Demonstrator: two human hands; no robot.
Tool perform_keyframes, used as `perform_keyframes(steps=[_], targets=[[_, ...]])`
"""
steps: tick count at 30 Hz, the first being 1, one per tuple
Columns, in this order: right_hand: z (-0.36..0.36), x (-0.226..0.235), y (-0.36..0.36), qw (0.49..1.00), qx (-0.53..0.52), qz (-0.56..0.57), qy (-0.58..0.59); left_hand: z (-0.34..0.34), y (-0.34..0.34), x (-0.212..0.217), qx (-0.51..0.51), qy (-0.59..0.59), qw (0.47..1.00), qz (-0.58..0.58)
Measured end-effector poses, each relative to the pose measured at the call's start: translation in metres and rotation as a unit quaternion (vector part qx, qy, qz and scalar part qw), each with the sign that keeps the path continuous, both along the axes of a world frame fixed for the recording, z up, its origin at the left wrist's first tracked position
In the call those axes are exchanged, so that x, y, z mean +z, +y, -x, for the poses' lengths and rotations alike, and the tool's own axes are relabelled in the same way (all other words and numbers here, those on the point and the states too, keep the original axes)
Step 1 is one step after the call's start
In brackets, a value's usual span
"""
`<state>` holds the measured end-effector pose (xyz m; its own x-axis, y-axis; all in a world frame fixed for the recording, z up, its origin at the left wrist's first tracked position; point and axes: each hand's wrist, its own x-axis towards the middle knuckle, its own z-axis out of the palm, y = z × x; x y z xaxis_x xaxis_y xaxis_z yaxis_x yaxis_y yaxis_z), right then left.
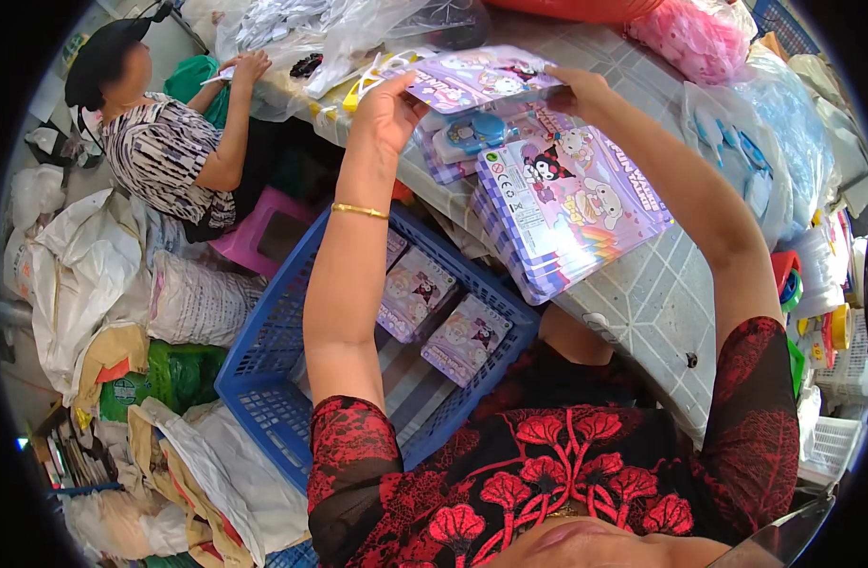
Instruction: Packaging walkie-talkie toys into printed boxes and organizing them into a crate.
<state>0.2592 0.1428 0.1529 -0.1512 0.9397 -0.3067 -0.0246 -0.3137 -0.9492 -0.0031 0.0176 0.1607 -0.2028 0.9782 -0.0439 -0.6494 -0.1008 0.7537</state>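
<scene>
A person in a red-and-black flowered top sits at a pale patterned table, both arms raised; the left hand and the right hand together hold a flat purple cartoon card by its two ends, each hand closed in a pinch on an edge, the card hanging just above the table; directly beneath it lies a blister pack with a small blue toy under clear plastic, and beside that, nearer the person, a neat stack of matching purple cards rests on the table edge; the held card looks light and thin, stiff enough to keep flat yet easy to crease, with a glossy face that could slip, so a hold on the side edges seems safest; a gold bangle circles the left wrist; below the left arm a blue plastic crate sits on the floor with several finished purple packs lying inside it; clear plastic bags and a pink bundle crowd the far side of the table; at upper left another person in a striped top sits, one hand on the table; sacks and cardboard are heaped on the floor at left
</scene>
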Motion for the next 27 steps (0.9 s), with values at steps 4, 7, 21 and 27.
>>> perform_keyframes(steps=[4, 7, 21, 27], targets=[[-0.026, -0.026, 0.012, 0.982, 0.089, -0.044, -0.161, 0.005, 0.015, -0.023, -0.013, 0.089, 0.994, 0.06], [-0.035, -0.015, 0.019, 0.863, 0.16, -0.176, -0.445, 0.006, 0.008, -0.035, 0.019, 0.182, 0.975, 0.129], [0.022, -0.013, 0.016, 0.838, 0.367, -0.19, -0.357, 0.003, -0.054, -0.113, 0.205, -0.006, 0.974, 0.098], [0.018, -0.001, -0.004, 0.821, 0.417, -0.185, -0.343, -0.005, -0.093, -0.099, 0.122, -0.082, 0.988, 0.057]])
